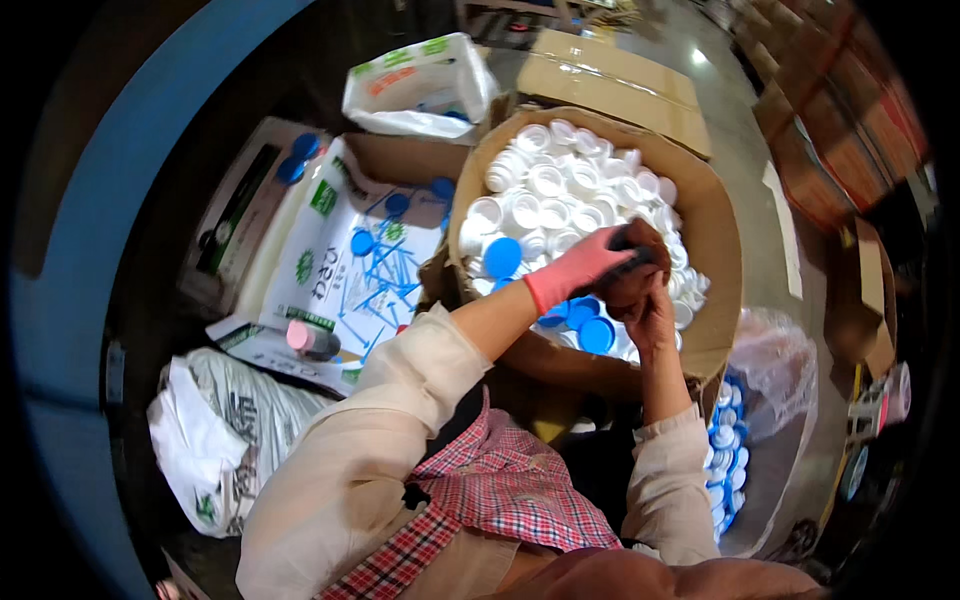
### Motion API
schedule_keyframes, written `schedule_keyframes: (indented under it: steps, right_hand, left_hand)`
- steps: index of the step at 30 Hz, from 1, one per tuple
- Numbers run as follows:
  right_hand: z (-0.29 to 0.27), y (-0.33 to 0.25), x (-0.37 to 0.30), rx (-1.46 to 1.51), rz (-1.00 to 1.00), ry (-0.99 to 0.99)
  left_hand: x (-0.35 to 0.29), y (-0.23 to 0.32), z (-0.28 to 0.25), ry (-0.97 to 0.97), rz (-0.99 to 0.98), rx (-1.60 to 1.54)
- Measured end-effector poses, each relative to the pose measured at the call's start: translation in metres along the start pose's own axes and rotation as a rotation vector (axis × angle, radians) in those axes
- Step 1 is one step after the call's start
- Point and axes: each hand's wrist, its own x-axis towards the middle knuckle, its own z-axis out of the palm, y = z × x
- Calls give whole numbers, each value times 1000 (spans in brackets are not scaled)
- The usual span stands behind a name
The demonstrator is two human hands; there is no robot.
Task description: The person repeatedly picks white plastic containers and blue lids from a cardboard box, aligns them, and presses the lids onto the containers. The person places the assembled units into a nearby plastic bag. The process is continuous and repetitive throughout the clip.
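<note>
Head view: at 2 o'clock, a round-cornered cardboard box (717,250) holds white plastic caps (555,212), too heaped to count, and at least four blue caps (597,335). At 10 o'clock, a shallow carton (385,158) contains overlapping blue sticks (375,280) and three round blue pieces (362,242). One open white bag (415,90) stands at 11 o'clock; a plastic-lined container (790,455) with blue-and-white pieces (728,450) sits at 4 o'clock. Above the heap, a dark reddish-brown item (632,290), its kind unclear, lies between the left hand (595,262), in a red glove, and the bare right hand (652,318). Left fingers curl inward at its upper side; right fingertips touch its 4 o'clock side, bunched narrowly. Whether either grips it cannot be told.
</note>
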Motion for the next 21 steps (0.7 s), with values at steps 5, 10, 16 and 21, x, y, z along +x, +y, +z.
schedule_keyframes:
  steps: [5,10,16,21]
  right_hand:
    - [6,-16,17,88,34,140]
    - [20,13,14,-630,21,259]
    - [14,73,-8,-978,73,430]
    - [37,77,-9,-1360,18,284]
  left_hand:
    - [-18,43,-90,675,410,892]
    - [-73,-24,-312,984,-37,627]
    - [-102,-247,-405,620,-718,1083]
    - [-40,-329,-421,461,-912,1027]
